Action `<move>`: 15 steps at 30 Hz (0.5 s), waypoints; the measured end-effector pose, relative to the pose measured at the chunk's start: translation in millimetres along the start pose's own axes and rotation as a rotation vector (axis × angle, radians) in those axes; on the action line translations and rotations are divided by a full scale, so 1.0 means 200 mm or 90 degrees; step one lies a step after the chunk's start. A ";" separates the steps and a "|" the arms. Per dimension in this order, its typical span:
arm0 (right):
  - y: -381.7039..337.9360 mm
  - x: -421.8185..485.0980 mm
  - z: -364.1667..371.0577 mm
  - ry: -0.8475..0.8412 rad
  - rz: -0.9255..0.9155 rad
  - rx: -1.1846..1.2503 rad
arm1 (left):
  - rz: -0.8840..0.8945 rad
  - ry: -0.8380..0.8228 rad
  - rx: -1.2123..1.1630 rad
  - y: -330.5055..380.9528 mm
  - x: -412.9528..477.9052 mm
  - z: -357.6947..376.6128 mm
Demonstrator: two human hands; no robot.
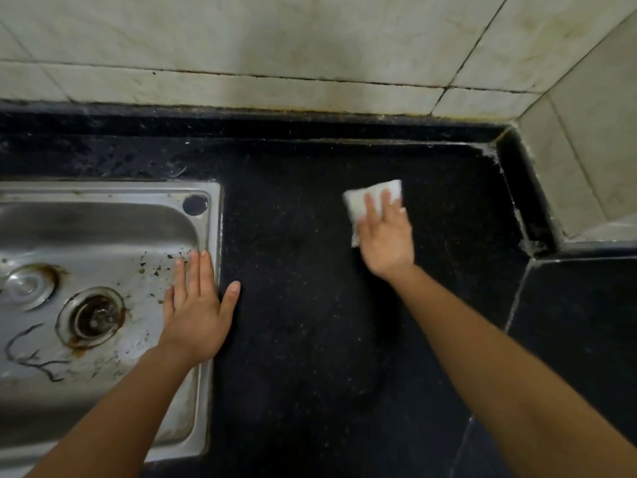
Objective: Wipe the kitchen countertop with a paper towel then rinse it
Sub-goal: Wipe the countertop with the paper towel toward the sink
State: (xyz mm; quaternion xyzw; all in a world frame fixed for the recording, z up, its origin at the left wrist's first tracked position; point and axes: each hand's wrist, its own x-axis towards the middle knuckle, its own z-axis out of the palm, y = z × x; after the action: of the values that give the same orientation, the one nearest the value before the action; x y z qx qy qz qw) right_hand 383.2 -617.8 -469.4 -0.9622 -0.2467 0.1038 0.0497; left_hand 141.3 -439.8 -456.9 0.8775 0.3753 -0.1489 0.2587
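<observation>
The right hand lies flat with straight fingers on the folded paper towel and presses it on the black surface, toward the back right corner. The left hand is also flat and holds nothing; it rests on the right rim of the steel sink, the thumb on the surface. The wiping step seems in hand; the rinsing is not yet done. The next move probably needs long strokes toward the sink with steady pressure. Both arms reach forward, nearly straight.
</observation>
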 end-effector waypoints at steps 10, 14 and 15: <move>-0.40 -1.06 0.26 -0.072 -0.482 -0.012 | 0.016 -0.024 0.035 -0.01 -0.03 -0.01; -0.15 -1.08 0.22 -0.064 -0.544 -0.067 | 0.120 0.014 0.048 -0.09 -0.24 0.06; -0.08 -1.04 0.20 -0.037 -0.465 -0.076 | 0.146 0.021 0.042 -0.13 -0.31 0.08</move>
State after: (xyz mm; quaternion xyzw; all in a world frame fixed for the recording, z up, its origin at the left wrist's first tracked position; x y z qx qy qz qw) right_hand 189.1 -702.0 -469.7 -0.8085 -0.5810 0.0919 0.0202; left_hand 80.3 -470.4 -451.1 0.9250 0.2714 -0.1162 0.2391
